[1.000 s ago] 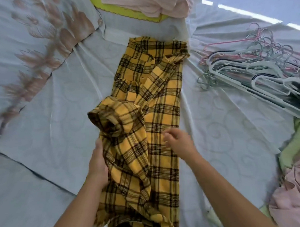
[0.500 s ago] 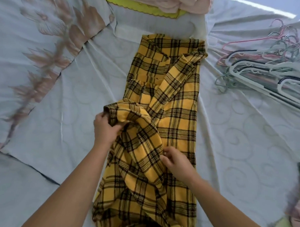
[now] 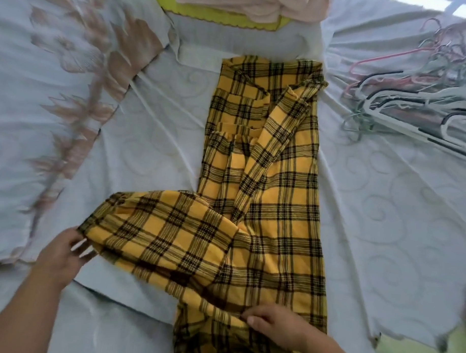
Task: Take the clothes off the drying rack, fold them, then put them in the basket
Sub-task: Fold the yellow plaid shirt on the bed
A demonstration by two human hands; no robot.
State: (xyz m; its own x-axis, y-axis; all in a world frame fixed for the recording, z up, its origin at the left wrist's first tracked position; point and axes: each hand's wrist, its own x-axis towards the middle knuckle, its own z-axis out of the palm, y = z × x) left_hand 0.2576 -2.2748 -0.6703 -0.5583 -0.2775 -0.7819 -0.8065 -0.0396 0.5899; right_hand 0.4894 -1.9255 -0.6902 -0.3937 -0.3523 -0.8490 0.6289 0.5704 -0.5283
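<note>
Plaid shirt [image 3: 266, 177] on the bed [image 3: 384, 208]: you've pulled its bunched sleeve [image 3: 166, 234] out leftward, left hand [image 3: 57, 257] fingers pinching the cuff [image 3: 93, 224], right hand [image 3: 276, 328] fingers gripping the body. The sleeve fold looks ready to redo.

I find nothing to read here: no word, label, brand or number. The yellow plaid shirt [image 3: 281, 209] shows only its checks, and the sheet [image 3: 378, 208] only stitched swirls.

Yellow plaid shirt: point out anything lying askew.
One sleeve juts out sideways from the yellow plaid shirt, which otherwise lies as a narrow folded strip. The left hand holds its cuff.
</note>
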